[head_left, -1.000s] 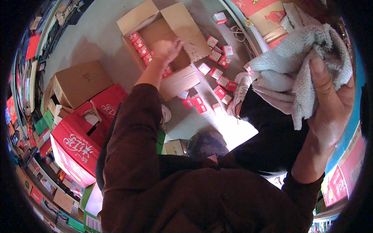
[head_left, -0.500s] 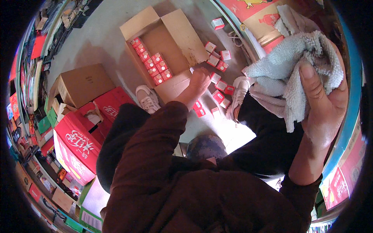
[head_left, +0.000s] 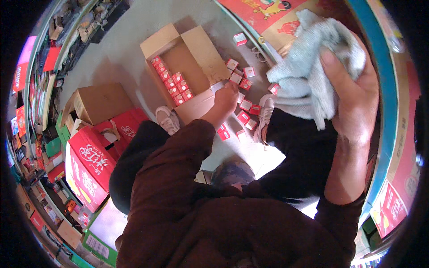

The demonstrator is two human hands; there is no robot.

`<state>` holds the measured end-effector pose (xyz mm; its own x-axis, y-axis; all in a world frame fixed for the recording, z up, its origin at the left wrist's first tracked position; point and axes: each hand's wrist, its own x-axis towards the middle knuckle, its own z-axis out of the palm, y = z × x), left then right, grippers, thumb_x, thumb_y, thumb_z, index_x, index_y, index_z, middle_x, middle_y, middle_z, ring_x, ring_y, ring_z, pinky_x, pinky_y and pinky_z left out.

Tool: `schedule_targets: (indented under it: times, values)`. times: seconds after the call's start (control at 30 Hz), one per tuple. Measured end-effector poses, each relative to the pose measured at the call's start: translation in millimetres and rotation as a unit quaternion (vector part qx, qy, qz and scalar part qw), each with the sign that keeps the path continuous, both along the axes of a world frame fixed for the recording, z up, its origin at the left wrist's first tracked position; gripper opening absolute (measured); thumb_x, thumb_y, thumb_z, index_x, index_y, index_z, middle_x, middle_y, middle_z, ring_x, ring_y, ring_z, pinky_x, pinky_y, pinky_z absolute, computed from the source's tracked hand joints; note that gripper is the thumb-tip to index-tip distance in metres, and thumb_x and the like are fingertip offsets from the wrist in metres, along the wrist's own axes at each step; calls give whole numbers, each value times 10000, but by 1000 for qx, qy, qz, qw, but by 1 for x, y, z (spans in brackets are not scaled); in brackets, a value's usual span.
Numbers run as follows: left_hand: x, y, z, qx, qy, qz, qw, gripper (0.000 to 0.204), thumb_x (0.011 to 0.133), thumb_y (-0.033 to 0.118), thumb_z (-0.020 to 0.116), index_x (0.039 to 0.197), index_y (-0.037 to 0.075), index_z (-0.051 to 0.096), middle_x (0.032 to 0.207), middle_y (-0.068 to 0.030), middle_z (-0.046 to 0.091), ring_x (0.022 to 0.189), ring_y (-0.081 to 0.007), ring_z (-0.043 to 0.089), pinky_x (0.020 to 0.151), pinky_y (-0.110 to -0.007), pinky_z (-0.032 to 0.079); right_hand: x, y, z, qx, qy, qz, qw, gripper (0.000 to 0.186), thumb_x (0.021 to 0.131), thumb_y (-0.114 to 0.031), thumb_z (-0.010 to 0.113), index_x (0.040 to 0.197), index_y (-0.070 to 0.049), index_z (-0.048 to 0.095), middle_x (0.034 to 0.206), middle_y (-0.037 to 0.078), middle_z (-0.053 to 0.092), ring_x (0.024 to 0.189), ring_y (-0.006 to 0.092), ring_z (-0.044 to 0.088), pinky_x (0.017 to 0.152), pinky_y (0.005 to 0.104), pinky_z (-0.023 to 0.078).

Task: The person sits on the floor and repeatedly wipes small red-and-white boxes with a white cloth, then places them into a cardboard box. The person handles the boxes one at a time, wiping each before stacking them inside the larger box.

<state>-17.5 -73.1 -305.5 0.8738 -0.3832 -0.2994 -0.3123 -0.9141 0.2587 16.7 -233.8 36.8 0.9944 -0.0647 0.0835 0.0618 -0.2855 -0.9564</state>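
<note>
Gray floor (head_left: 125, 49), and on it an open cardboard carton (head_left: 205, 51), flaps spread. Next in size, a pale towel (head_left: 308, 62), bunched in our right hand (head_left: 355, 96), thumb pressed across its folds. Our left hand (head_left: 225, 99), fingers curled, shows by the carton's near right corner; we cannot tell whether it pinches anything. Smallest we see: red-and-white boxes (head_left: 180, 86) in rows along the carton's left side, and loose boxes (head_left: 246, 105) scattered on the floor to its right.

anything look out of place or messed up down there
Yes: small red-and-white boxes lie scattered at odd angles on the floor right of the open carton, while the packed boxes inside sit in neat rows. The red carton at left looks torn open.
</note>
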Motion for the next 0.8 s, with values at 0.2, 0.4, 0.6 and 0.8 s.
schedule_targets:
  times: [0.2, 0.4, 0.6, 0.8]
  values:
    - [4, 3, 86, -167, 13, 104, 980, 496, 703, 208, 667, 1133, 24, 503, 1048, -194, 587, 880, -350, 625, 756, -412, 513, 2, -17, 0, 126, -38, -34, 991, 459, 825, -158, 691, 1211, 10, 509, 1056, 105, 618, 929, 166, 613, 819, 299, 501]
    - [35, 26, 210, -547, 47, 177, 817, 475, 701, -5, 671, 1150, 65, 529, 978, -35, 586, 885, -152, 562, 801, -316, 482, 16, -20, 10, 270, -59, -31, 961, 368, 816, -90, 665, 1143, 13, 529, 984, 90, 631, 846, 168, 625, 745, 300, 519]
    - [19, 71, 327, -620, 16, 86, 780, 523, 752, -125, 560, 1210, 111, 467, 1171, -16, 502, 1118, -149, 506, 918, -317, 452, 14, 4, 19, 375, -55, 41, 925, 285, 867, -74, 617, 1137, -29, 540, 966, 59, 634, 879, 137, 615, 741, 294, 529]
    - [-3, 74, 341, -689, 47, 100, 716, 512, 769, -113, 586, 1208, 112, 453, 1146, -39, 546, 1092, -167, 528, 924, -324, 450, -6, 48, 18, 322, -57, 199, 924, 410, 839, -62, 645, 1228, -71, 515, 1113, 37, 600, 1019, 126, 570, 853, 279, 487]
